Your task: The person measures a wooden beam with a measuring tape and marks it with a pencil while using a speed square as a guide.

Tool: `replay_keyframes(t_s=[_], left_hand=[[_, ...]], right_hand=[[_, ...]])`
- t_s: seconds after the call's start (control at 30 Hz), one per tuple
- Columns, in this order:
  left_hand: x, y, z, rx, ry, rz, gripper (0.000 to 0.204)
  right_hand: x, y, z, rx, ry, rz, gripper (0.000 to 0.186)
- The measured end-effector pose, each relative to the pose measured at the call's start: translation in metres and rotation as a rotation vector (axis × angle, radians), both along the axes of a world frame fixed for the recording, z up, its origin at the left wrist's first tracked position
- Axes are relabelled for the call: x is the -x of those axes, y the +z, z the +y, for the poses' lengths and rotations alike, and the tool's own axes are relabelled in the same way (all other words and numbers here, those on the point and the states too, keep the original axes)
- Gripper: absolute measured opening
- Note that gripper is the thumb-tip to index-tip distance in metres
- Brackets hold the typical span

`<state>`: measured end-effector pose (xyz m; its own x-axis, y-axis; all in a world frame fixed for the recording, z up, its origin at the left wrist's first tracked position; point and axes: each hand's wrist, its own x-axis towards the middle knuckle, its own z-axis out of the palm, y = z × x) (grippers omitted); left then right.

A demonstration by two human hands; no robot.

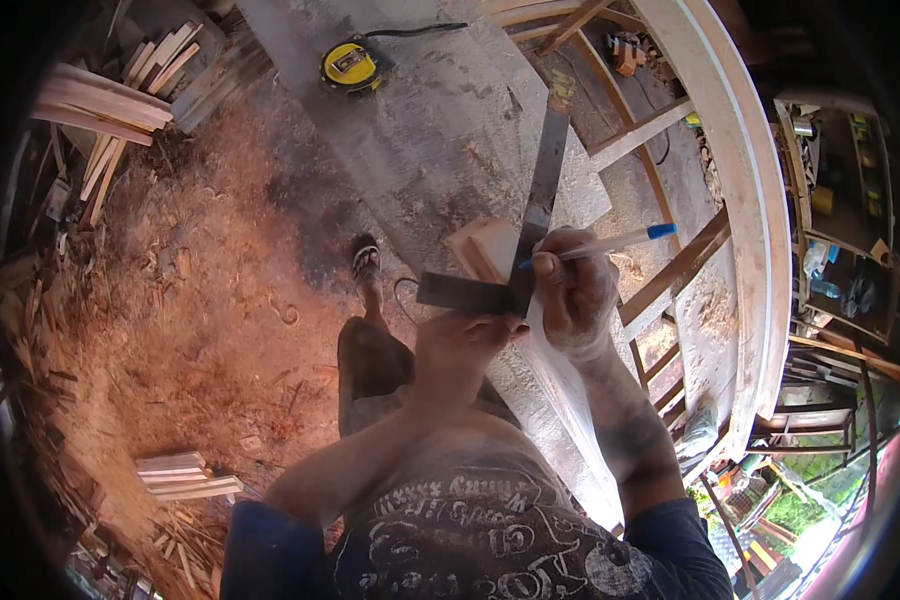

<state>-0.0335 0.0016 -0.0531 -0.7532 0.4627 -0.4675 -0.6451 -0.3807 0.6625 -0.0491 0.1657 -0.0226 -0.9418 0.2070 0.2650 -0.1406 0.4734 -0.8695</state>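
In front of my chest, my left hand is closed round the corner of a try square and a pale piece of wood beneath it. The square's long dark blade points away from me across the wood, and its short thick stock lies to the left. A clear pen with a blue cap on its back end is pinched in my right hand. Its tip sits beside the blade, close to the corner; whether it touches the wood I cannot tell.
A yellow and black tape measure lies on the dusty grey bench top. On the right stands a large curved wooden frame with crosspieces. Stacked wood strips lie far left, more cut pieces lower left. Sawdust covers the floor.
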Motion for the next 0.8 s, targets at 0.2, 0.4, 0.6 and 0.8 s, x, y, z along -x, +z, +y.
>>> replay_keyframes(t_s=[0.2,0.4,0.6,0.8], left_hand=[[-0.0013,-0.0043,-0.0001,0.033,-0.030,-0.006,0.023],[-0.0010,-0.0023,0.0001,0.020,-0.023,-0.013,0.023],[-0.0015,-0.0006,0.0020,0.051,-0.012,0.010,0.023],[-0.0023,-0.0010,0.0016,0.078,-0.018,-0.001,0.024]], right_hand=[[-0.0002,-0.0004,-0.0014,0.000,0.005,-0.028,0.010],[-0.0015,0.0035,-0.0025,0.013,0.002,-0.070,0.006],[0.0011,0.0030,-0.0013,-0.125,0.022,-0.042,0.004],[0.0013,0.0034,-0.0022,-0.104,-0.028,-0.130,0.007]])
